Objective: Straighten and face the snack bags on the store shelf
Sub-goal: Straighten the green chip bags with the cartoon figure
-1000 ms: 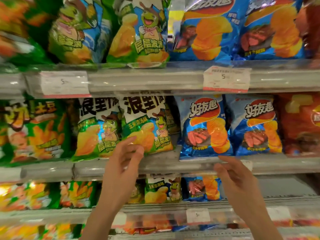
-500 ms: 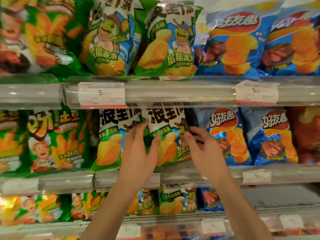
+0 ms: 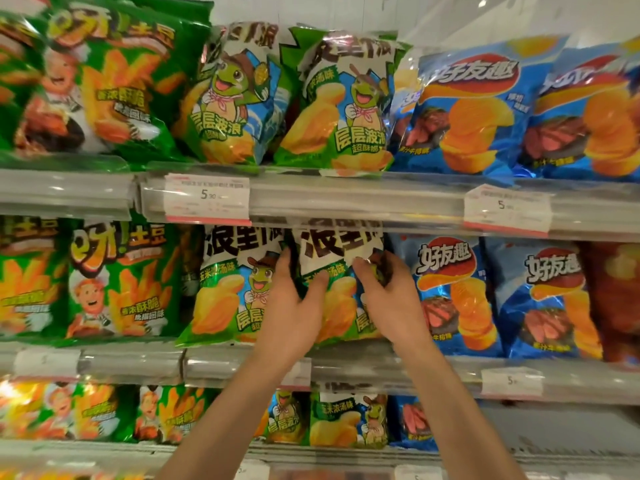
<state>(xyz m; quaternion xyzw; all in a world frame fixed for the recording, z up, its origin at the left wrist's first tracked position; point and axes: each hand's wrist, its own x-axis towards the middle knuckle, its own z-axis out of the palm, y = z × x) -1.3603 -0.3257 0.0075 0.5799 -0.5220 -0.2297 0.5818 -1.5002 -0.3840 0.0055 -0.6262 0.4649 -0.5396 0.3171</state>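
Note:
On the middle shelf a green and white turtle chip bag stands upright between both my hands. My left hand grips its left edge, thumb on the front and fingers tucked behind. My right hand pinches the bag's right edge with curled fingers. A matching turtle bag stands just left of it, partly behind my left hand. Blue steak chip bags stand immediately to the right.
Green fries bags fill the left of the middle shelf. The top shelf carries the same three kinds of bags, with price tags on its rail. More bags sit on the lower shelf. A red bag is at far right.
Both hands rose from the shelf edge onto the turtle bag and closed on its sides. The view tilted upward, so the shelves now sit lower in the frame.

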